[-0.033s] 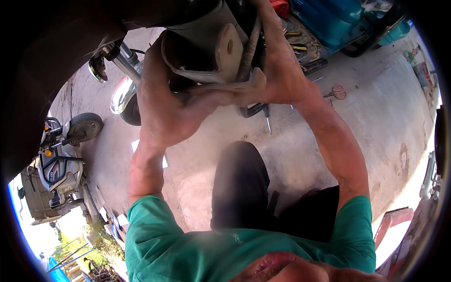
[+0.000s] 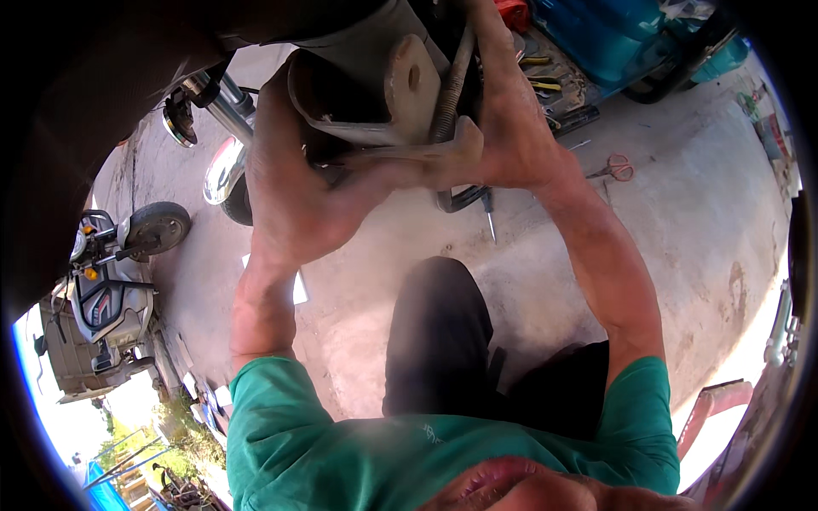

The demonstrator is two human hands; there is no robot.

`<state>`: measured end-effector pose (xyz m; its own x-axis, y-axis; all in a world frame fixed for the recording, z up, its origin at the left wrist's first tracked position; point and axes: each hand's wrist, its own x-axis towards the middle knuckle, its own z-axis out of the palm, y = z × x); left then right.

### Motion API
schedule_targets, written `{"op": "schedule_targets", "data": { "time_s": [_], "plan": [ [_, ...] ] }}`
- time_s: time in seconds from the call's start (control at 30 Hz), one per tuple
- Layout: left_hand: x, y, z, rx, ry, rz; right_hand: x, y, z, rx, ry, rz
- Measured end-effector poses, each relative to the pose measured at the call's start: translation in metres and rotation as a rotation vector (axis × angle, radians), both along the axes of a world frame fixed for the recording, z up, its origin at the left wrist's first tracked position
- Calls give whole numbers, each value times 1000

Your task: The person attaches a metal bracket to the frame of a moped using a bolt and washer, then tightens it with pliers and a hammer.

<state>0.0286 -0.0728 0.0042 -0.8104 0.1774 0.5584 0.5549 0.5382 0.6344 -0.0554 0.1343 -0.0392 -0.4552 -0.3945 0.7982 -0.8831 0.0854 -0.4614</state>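
Above my knees, my left hand [image 2: 294,200] and my right hand [image 2: 515,145] hold a flat grey metal piece with an upturned end [image 2: 463,146] from its two sides. My thumbs lie along its lower edge; most of the other fingers are hidden. Right over this piece is a grey metal bracket [image 2: 413,85] with an oval hole, joined to a wide dark tube [image 2: 358,51]. A coil spring [image 2: 449,106] runs beside the bracket, close to my right hand. Whether the flat piece touches the bracket cannot be made out.
Pliers [image 2: 545,85] and other tools lie at the upper right beside a blue-green body panel [image 2: 596,38]. A screwdriver [image 2: 490,223] and pink-handled scissors [image 2: 618,168] rest on the concrete floor. A three-wheeled vehicle [image 2: 111,298] stands at left.
The bracket appears slightly higher and further left in the picture. Both hands keep their hold, and the floor things shift only a little with the view.
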Motion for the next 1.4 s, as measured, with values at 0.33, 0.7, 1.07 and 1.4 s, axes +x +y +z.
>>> {"op": "schedule_targets", "data": {
  "time_s": [0.33, 0.7, 1.07, 1.4],
  "plan": [
    [14, 1, 7, -83, -98, 202, -1, -17, -8, -96, 118, 96],
    [24, 36, 36, -4, -214, 378, -13, -22, -17, -403, 233, 71],
    [-3, 9, -17, 90, 38, 46, -27, -6, -32, -191, 247, -73],
    [-5, 26, -9, 435, -74, -24, -37, -19, -27, -235, 116, 163]
  ]
}}
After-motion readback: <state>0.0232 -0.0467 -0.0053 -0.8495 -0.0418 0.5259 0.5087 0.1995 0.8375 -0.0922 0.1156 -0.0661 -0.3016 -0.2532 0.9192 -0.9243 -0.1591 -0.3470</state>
